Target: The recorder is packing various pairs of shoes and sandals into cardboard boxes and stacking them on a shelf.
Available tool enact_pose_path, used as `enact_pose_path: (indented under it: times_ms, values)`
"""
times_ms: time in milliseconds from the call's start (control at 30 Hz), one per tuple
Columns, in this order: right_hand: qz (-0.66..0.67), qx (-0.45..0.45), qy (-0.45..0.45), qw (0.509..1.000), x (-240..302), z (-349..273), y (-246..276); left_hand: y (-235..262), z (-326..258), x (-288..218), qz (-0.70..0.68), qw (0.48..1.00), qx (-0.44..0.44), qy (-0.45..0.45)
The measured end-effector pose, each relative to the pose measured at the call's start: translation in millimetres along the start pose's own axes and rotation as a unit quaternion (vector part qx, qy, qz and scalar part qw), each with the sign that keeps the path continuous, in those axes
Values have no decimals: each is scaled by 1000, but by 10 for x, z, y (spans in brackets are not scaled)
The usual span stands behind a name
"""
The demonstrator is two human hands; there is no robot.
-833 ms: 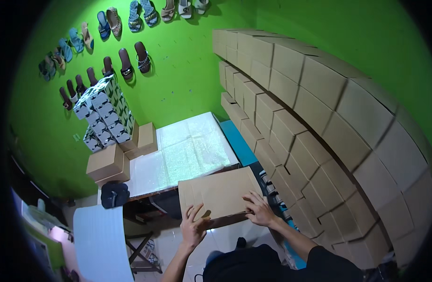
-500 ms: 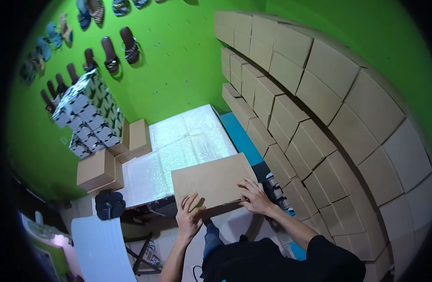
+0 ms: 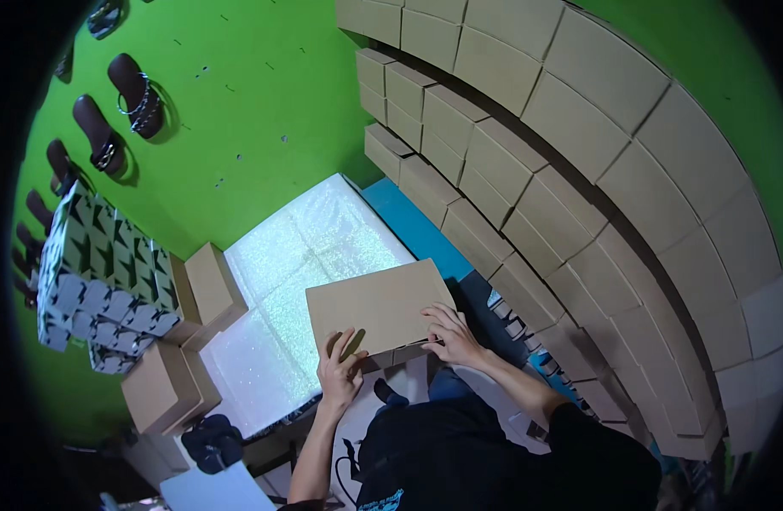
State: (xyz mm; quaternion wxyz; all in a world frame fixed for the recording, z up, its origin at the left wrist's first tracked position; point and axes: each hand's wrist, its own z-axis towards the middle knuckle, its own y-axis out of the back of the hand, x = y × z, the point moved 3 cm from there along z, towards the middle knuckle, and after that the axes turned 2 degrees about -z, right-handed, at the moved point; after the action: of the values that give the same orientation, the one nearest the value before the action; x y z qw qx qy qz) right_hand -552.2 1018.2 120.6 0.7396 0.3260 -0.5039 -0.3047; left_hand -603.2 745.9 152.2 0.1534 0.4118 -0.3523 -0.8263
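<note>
Biggest change: the view has swung round and come in closer to the counter [image 3: 264,341], so the dark sandals [image 3: 93,134] on the green wall [image 3: 264,111] look bigger and sit further left than in the 2 earlier shots. The plain cardboard box [image 3: 374,300] now overlaps more of the bubble-wrapped top. What doesn't change is the hold, so I'd say the box is still mid-handling, not let go.

As for where it is: from this angle the box hides the counter's near right corner. Can't tell if it's resting there or hanging just above. Both hands are on its near long edge, well apart. The left hand [image 3: 339,372] grips by the near left corner, fingers bent up, and the right hand [image 3: 453,339] grips toward the near right corner, fingers spread on top, thumb at the edge. Most of the box reaches away from the person, beyond the fingertips. 2 hands, 1 box, neither holding anything else that I can see.
</note>
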Motion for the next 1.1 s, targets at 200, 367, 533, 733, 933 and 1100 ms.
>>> enact_pose_path:
  times_ms: [200,367,533,733,933,1100]
  values:
    - [-15,-12,-22,1000,-389,160,-193,-363,246,365,-9,1000,27,0]
    - [-44,-34,-27,998,-631,116,-171,-654,375,387,-8,999,27,-20]
    - [-22,-56,-36,998,-722,-27,-164,-792,380,349,-12,998,59,-19]
    - [-30,-41,-30,998,-654,-87,-181,-763,238,352,-13,998,58,-24]
    - [-31,-31,1,999,-590,52,-236,-680,115,430,-11,999,35,2]
    - [-50,8,58,997,-602,396,-377,-668,-82,607,6,999,-37,25]
